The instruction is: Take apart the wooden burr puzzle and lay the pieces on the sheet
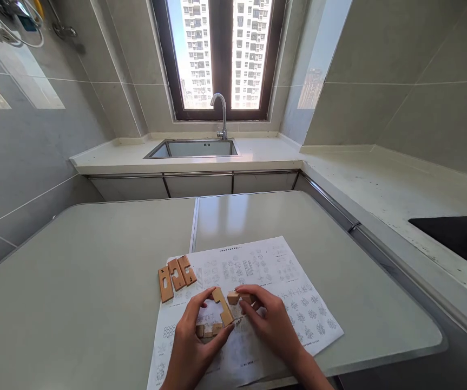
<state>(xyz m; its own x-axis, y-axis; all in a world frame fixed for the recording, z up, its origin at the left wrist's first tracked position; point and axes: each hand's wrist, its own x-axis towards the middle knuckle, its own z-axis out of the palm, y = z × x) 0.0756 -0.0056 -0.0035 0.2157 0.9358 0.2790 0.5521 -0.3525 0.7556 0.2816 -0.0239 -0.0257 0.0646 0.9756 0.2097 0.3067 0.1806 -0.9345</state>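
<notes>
My left hand (198, 340) is closed around a notched wooden puzzle piece (225, 313), held tilted by its ends between thumb and fingers. Just to the right, my right hand (269, 319) pinches a smaller wooden block (233, 297), partly hidden by the fingers. The two pieces are close together; whether they touch I cannot tell. Below the left palm another notched wooden piece (208, 330) shows, partly covered by the hand. Under both hands lies a printed instruction sheet (298, 295) with small line diagrams. Several flat wooden pieces (165, 285) with cut-outs and numbers rest at its upper left edge.
The sheet lies on a pale table (95, 281) with a seam down its middle. Beyond it a white counter (265, 151) holds a sink (201, 148) and a faucet (223, 116) below a window. A black cooktop (460, 238) sits at the right.
</notes>
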